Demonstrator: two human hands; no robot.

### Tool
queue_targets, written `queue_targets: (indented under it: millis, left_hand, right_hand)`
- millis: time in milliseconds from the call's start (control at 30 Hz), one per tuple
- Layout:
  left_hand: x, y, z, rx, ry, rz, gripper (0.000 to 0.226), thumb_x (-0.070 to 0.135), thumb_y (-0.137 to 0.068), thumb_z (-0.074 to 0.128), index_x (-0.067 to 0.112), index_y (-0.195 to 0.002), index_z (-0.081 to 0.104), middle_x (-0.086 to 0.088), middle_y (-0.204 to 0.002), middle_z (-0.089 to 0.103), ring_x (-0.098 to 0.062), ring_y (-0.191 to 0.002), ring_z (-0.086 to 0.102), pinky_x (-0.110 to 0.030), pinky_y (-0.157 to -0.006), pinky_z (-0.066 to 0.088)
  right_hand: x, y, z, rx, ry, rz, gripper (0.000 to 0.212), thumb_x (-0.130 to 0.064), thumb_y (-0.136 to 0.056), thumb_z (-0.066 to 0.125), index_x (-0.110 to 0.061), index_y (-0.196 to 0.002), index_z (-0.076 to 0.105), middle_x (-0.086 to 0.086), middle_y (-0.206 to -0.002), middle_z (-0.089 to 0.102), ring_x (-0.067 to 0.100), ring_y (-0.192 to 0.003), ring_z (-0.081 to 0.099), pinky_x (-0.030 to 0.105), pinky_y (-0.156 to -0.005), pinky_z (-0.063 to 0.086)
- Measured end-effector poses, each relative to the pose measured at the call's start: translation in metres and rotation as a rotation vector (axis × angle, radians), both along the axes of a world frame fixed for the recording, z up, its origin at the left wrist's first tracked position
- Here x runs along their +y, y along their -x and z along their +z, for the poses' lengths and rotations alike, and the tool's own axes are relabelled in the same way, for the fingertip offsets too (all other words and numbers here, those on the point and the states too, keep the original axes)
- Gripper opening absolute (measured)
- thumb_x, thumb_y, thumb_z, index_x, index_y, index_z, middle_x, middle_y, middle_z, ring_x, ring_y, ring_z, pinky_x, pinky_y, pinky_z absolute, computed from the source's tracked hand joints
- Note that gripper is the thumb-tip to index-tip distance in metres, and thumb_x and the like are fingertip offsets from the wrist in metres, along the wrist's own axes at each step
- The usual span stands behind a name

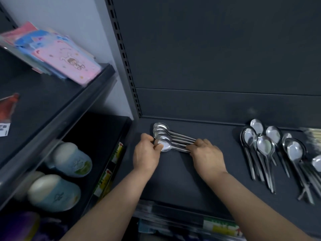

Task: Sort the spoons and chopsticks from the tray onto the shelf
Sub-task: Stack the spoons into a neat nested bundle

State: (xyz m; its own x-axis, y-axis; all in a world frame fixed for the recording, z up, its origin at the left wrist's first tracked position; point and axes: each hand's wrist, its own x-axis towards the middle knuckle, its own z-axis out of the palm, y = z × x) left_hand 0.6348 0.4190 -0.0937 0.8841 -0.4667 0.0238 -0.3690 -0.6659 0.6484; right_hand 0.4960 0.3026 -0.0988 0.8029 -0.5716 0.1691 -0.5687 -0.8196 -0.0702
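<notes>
Several steel spoons (162, 134) lie in a tight overlapping row on the dark shelf (175, 173), bowls to the left and handles to the right. My left hand (146, 153) pinches the bowl of the nearest spoon with thumb and fingertips. My right hand (206, 154) grips the handle ends of the row. Farther right on the same shelf lies a second, looser group of spoons (265, 148) with their handles pointing toward me. A blurred pale bundle that may be chopsticks (312, 136) shows at the right edge. No tray is in view.
A slotted upright post (129, 73) and the back panel bound the shelf. The neighbouring unit on the left holds pink and blue packets (69, 61) on its upper shelf and pale jars (55, 192) below. Price labels (220, 225) run along the shelf's front edge.
</notes>
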Motion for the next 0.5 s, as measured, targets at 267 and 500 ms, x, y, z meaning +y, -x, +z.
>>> queue_targets:
  millis: [267, 500]
  left_hand:
    - [-0.008, 0.015, 0.016, -0.199, -0.102, -0.150, 0.017, 0.028, -0.089, 0.064, 0.022, -0.102, 0.057, 0.005, -0.102, 0.062, -0.020, -0.091, 0.063, -0.034, -0.069, 0.050]
    - [-0.056, 0.053, 0.016, -0.170, -0.063, -0.318, 0.013, 0.024, -0.088, 0.064, 0.023, -0.101, 0.061, 0.011, -0.100, 0.067, -0.012, -0.096, 0.064, -0.028, -0.075, 0.049]
  right_hand:
    - [-0.003, 0.006, -0.002, -0.028, 0.138, 0.052, 0.034, -0.007, -0.044, 0.085, -0.023, -0.070, 0.072, -0.003, -0.068, 0.059, 0.022, -0.066, 0.058, 0.027, -0.051, 0.041]
    - [-0.034, 0.055, -0.001, -0.090, 0.175, -0.022, 0.028, -0.014, -0.053, 0.085, -0.023, -0.077, 0.073, -0.003, -0.074, 0.062, 0.024, -0.072, 0.059, 0.031, -0.055, 0.044]
